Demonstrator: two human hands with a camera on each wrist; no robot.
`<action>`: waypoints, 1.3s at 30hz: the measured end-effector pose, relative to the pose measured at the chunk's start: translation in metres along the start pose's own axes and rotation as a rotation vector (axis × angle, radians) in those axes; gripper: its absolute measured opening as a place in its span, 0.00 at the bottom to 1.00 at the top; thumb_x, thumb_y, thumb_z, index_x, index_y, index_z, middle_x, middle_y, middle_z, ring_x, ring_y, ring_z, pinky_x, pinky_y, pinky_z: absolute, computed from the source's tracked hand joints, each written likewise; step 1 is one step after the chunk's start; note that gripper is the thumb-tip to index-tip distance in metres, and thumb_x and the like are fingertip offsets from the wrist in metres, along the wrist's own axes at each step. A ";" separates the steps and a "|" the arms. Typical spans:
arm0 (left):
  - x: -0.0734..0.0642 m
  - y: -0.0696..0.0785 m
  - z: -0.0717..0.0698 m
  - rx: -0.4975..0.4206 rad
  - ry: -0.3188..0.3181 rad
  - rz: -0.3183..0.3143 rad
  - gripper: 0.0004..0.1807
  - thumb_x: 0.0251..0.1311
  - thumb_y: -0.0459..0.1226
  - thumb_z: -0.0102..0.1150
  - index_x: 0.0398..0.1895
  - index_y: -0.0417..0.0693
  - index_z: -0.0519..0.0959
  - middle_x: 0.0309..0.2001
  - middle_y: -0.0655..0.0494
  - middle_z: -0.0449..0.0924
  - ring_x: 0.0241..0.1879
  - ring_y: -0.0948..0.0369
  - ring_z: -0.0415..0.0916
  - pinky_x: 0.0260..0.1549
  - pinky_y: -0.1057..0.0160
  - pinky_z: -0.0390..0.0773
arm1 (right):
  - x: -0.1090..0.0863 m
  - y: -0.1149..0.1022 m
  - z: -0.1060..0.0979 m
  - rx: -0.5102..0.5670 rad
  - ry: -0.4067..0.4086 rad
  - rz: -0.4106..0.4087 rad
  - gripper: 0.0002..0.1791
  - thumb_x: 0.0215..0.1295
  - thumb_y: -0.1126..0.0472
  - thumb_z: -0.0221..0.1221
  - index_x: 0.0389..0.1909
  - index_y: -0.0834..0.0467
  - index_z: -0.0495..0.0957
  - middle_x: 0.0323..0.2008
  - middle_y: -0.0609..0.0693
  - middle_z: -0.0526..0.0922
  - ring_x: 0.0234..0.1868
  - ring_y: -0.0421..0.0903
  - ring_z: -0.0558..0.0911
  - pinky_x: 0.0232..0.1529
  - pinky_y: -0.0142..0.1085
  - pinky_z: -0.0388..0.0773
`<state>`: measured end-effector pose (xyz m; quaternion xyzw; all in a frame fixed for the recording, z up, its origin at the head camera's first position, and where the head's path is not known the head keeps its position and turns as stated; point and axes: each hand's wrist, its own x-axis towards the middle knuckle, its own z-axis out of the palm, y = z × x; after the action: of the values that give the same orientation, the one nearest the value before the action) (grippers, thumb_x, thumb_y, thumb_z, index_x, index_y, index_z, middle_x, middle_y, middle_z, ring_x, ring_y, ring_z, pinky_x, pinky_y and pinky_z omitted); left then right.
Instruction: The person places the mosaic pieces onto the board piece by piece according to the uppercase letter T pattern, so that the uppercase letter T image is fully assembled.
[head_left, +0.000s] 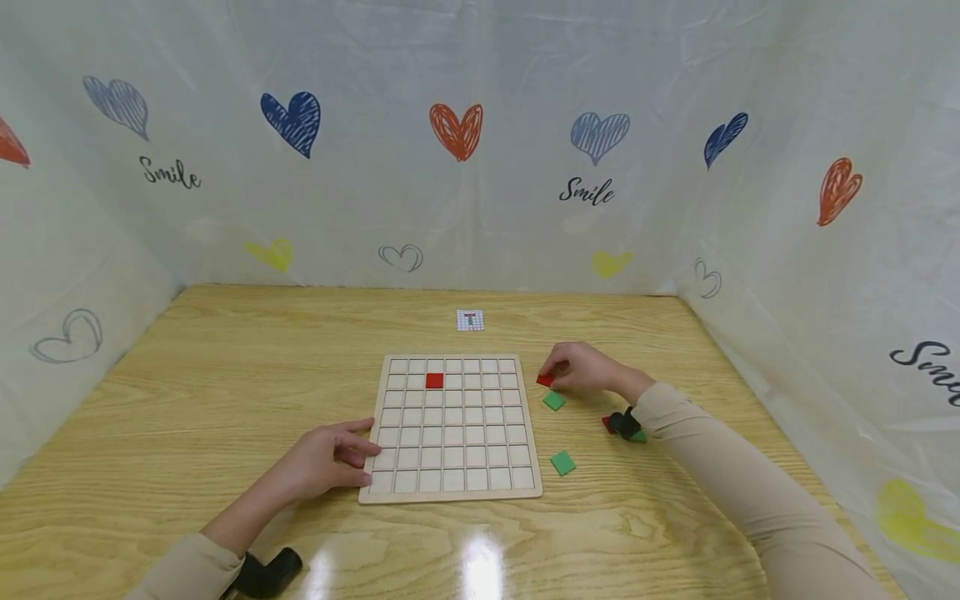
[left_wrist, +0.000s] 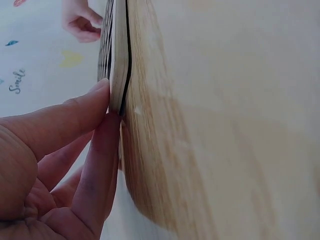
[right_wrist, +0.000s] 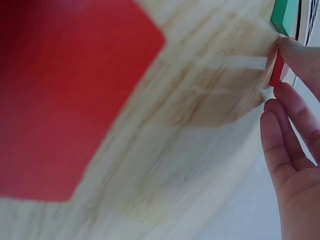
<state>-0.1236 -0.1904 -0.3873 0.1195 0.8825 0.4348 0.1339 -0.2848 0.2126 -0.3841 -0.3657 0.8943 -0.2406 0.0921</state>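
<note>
The grip of the right hand [head_left: 588,367] is together on a flat red square tile [head_left: 545,380], pinched between thumb and finger, just right of a pale wooden grid board [head_left: 450,497]. The left hand [head_left: 326,462] rests its relaxed fingers on this board's left edge. Another red tile [head_left: 434,381] lies in the second row, third column. A green square tile [head_left: 554,401] is just beside the right hand; a second green tile [head_left: 562,463] lies nearer the person, on the light wooden worktop [head_left: 300,375].
</note>
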 end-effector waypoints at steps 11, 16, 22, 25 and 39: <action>0.000 0.001 0.000 -0.005 0.001 0.007 0.18 0.44 0.34 0.72 0.42 0.40 0.83 0.64 0.37 0.63 0.37 0.61 0.77 0.33 0.68 0.77 | 0.000 0.002 0.000 -0.014 0.006 -0.032 0.11 0.52 0.69 0.66 0.38 0.61 0.83 0.35 0.48 0.79 0.39 0.46 0.78 0.41 0.36 0.77; 0.000 0.001 -0.001 -0.009 0.000 0.009 0.18 0.44 0.34 0.72 0.41 0.40 0.83 0.64 0.37 0.63 0.37 0.61 0.77 0.33 0.68 0.77 | 0.001 0.000 0.000 0.001 -0.007 -0.021 0.11 0.52 0.69 0.65 0.39 0.61 0.83 0.35 0.48 0.79 0.38 0.45 0.78 0.41 0.35 0.76; 0.000 0.002 -0.001 -0.009 0.000 0.008 0.18 0.44 0.34 0.72 0.41 0.40 0.83 0.64 0.37 0.63 0.37 0.61 0.77 0.33 0.68 0.76 | 0.003 -0.003 0.000 0.015 -0.023 -0.009 0.11 0.52 0.68 0.65 0.39 0.59 0.83 0.35 0.47 0.79 0.37 0.43 0.78 0.41 0.35 0.76; 0.000 0.001 -0.001 -0.008 -0.001 0.009 0.18 0.44 0.34 0.72 0.42 0.40 0.83 0.64 0.37 0.63 0.37 0.61 0.77 0.33 0.68 0.76 | 0.004 -0.004 0.001 0.024 -0.029 -0.008 0.12 0.52 0.70 0.65 0.40 0.60 0.83 0.36 0.47 0.79 0.37 0.43 0.77 0.41 0.35 0.75; 0.000 0.001 0.000 -0.003 -0.001 -0.002 0.18 0.43 0.34 0.72 0.41 0.41 0.84 0.64 0.37 0.63 0.37 0.62 0.77 0.32 0.68 0.76 | 0.011 -0.017 0.001 -0.009 -0.001 -0.006 0.15 0.50 0.69 0.65 0.41 0.62 0.83 0.34 0.47 0.78 0.39 0.45 0.76 0.43 0.37 0.75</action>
<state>-0.1234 -0.1900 -0.3861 0.1188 0.8819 0.4359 0.1349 -0.2820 0.1943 -0.3761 -0.3688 0.8943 -0.2367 0.0901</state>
